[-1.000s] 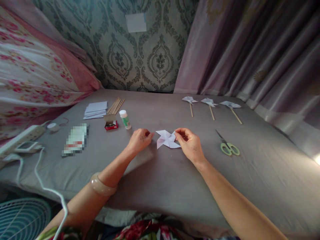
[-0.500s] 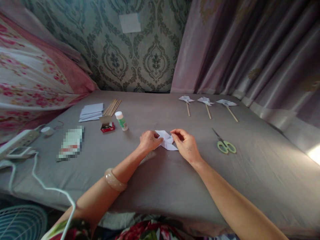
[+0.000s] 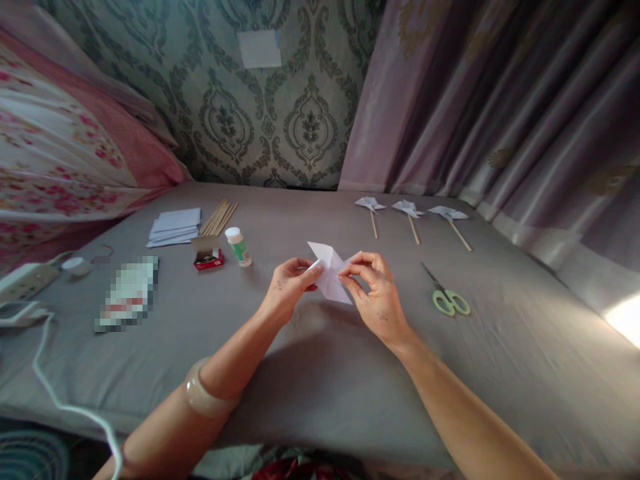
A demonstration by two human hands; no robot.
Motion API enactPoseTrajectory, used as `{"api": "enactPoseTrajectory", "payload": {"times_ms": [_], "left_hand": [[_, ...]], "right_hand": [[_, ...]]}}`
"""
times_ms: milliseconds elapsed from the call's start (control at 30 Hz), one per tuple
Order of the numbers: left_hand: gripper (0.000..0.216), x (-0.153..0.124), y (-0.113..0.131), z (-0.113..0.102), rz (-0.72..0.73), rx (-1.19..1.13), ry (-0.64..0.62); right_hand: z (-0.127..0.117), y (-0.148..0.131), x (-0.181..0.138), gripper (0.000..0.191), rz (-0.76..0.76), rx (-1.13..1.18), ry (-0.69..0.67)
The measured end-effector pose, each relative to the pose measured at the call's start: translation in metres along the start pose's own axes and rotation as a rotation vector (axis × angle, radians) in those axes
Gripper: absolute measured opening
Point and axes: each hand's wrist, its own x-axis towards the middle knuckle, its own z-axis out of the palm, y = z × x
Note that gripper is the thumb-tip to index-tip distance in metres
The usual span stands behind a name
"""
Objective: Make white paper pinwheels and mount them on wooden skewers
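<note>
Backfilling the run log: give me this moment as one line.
left hand: holds paper pinwheel | right hand: pinches same pinwheel | scissors: lying right of right hand

The pinwheel (image 3: 331, 275) is between the left hand (image 3: 286, 287) and the right hand (image 3: 379, 293), over the sheet (image 3: 320, 380). Left of and behind the left hand stands the glue (image 3: 239, 248), the box (image 3: 209, 262) just left of it. Sticks (image 3: 219, 218) lie behind the box, and the paper stack (image 3: 175, 227) lies just left of them. The packet (image 3: 129, 293) lies before the stack, left of the box; farther left is the power strip (image 3: 27, 283), with the cord (image 3: 65, 404) before it. Right of the right hand lie the scissors (image 3: 444, 293). Farther back, three stick pinwheels (image 3: 407, 209) lie in a row. Behind the sheet is the wall (image 3: 310, 100), with the curtain (image 3: 450, 87) right of it
</note>
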Motion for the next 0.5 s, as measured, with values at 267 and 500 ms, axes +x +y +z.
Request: {"api": "enactPoseTrajectory", "payload": {"times_ms": [267, 500], "left_hand": [[0.039, -0.01, 0.004, 0.001, -0.036, -0.14, -0.093], [0.035, -0.016, 0.007, 0.002, -0.078, -0.21, -0.162]], "right_hand": [[0.003, -0.003, -0.007, 0.009, -0.046, -0.134, 0.055], [0.001, -0.007, -0.007, 0.009, -0.047, -0.113, 0.06]]}}
